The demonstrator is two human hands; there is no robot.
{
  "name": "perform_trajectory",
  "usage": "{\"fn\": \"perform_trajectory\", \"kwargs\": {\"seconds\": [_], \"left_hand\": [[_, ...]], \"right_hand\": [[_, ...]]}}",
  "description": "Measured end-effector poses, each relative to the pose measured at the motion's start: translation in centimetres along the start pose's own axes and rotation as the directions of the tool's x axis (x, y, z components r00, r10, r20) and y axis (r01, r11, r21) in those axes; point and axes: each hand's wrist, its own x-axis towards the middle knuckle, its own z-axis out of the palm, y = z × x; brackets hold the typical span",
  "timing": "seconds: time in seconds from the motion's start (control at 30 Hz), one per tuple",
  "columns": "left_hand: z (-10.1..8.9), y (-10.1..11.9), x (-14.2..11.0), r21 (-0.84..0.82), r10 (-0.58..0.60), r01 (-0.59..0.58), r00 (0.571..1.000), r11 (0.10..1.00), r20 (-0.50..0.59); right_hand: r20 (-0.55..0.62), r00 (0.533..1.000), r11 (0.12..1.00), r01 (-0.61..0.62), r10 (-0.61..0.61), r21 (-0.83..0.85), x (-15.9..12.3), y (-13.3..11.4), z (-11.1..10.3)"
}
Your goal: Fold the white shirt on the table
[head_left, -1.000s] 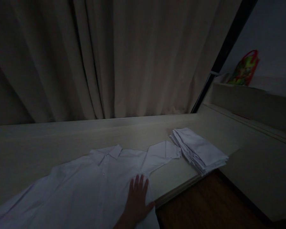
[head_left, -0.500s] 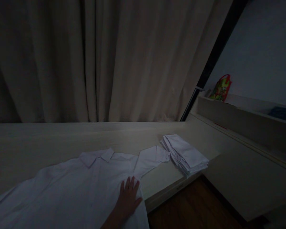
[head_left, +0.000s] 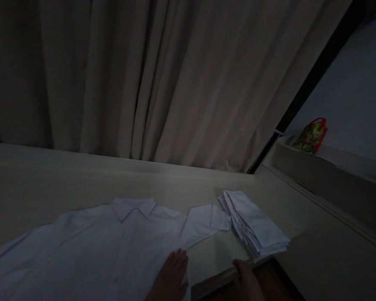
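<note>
A white collared shirt [head_left: 97, 242] lies spread out, front up, on a pale table [head_left: 65, 179], with one short sleeve stretched to the right. My left hand [head_left: 172, 278] rests flat on the shirt's right side near the table's front edge, fingers stretched out, open. My right hand [head_left: 247, 282] comes up at the bottom of the view by the table's front edge, just below a stack of folded white cloths [head_left: 257, 228]. Its fingers point forward and hold nothing. The stack lies right of the sleeve. The light is dim.
A beige curtain [head_left: 144, 83] hangs along the back of the table. To the right, a ledge [head_left: 326, 175] carries a red and green bag [head_left: 310, 136]. A dark wooden floor shows below the table's front corner.
My right hand has come into view at the table's front edge. My left hand stays flat on the shirt. The view has tilted and shifted.
</note>
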Motion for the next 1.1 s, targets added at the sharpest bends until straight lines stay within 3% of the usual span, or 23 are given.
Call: {"fn": "perform_trajectory", "kwargs": {"seconds": [0.1,0.17,0.33,0.53,0.67,0.83,0.97,1.1], "left_hand": [[-0.7,-0.1,-0.2,0.028,0.019,-0.018,1.000,0.999,-0.021],[-1.1,-0.1,-0.1,0.022,0.019,-0.019,1.000,1.000,0.018],[-0.9,-0.3,0.1,-0.023,0.020,-0.018,0.991,1.000,0.130],[-0.5,-0.8,0.5,-0.145,0.032,0.008,0.962,0.989,0.270],[-1.3,-0.6,0.7,-0.194,0.028,0.033,0.952,0.980,0.305],[-1.7,-0.3,1.1,-0.199,0.001,0.067,0.946,0.978,0.325],[-1.1,-0.2,1.7,-0.211,-0.008,0.084,0.941,0.974,0.337],[-0.5,0.0,2.0,-0.190,-0.024,0.080,0.961,0.978,0.276]], "right_hand": [[0.003,0.989,0.907,0.136,-0.147,-0.398,6.6,-0.9,1.0],[0.013,0.990,0.823,0.125,-0.142,-0.554,10.2,-1.6,1.6],[-0.004,0.998,0.791,0.047,-0.063,-0.610,15.9,-1.9,3.4],[0.002,1.000,0.821,0.015,-0.017,-0.570,18.2,-2.0,3.1],[-0.113,0.992,0.866,-0.101,0.052,-0.489,20.4,-3.2,-1.0],[-0.358,0.917,0.919,-0.281,0.173,-0.275,24.4,-6.7,-10.4],[-0.513,0.850,0.970,-0.213,0.125,-0.117,26.0,-11.0,-17.6],[-0.602,0.799,0.999,-0.037,0.017,-0.021,26.0,-15.8,-21.9]]}}
